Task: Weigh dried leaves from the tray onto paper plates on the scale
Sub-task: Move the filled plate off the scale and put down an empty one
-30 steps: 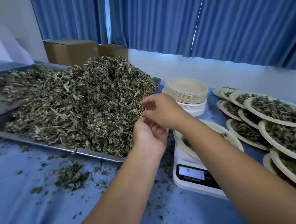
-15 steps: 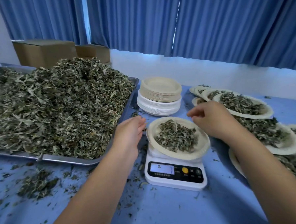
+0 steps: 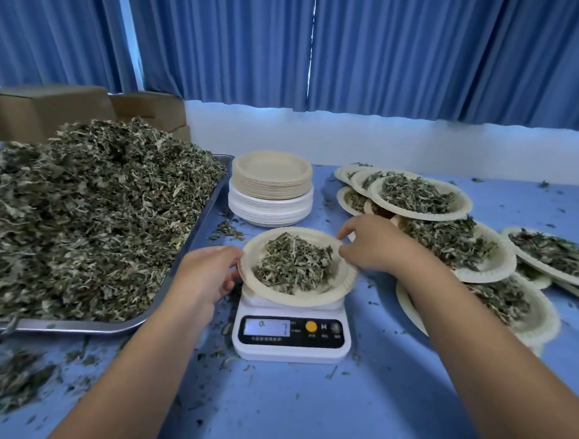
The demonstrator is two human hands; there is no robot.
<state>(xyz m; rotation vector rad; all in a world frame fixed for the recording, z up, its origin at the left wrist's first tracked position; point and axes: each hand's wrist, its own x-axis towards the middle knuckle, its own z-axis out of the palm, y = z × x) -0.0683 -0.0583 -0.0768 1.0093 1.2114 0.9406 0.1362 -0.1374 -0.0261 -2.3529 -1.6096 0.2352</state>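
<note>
Brought inward since a moment ago, the left hand [image 3: 208,275] and right hand [image 3: 377,247] are pinched on opposite rims of the leaf-filled paper plate [image 3: 310,301] on the scale [image 3: 291,348] at frame centre; weighing is judged done, and a level lift is needed.

I'm looking into a makeshift packing room: blue curtains [image 3: 424,52], cardboard boxes [image 3: 45,109], a tray [image 3: 74,327] of leaves [image 3: 80,215], a scale [image 3: 292,337], stacked plates [image 3: 271,188]
</note>
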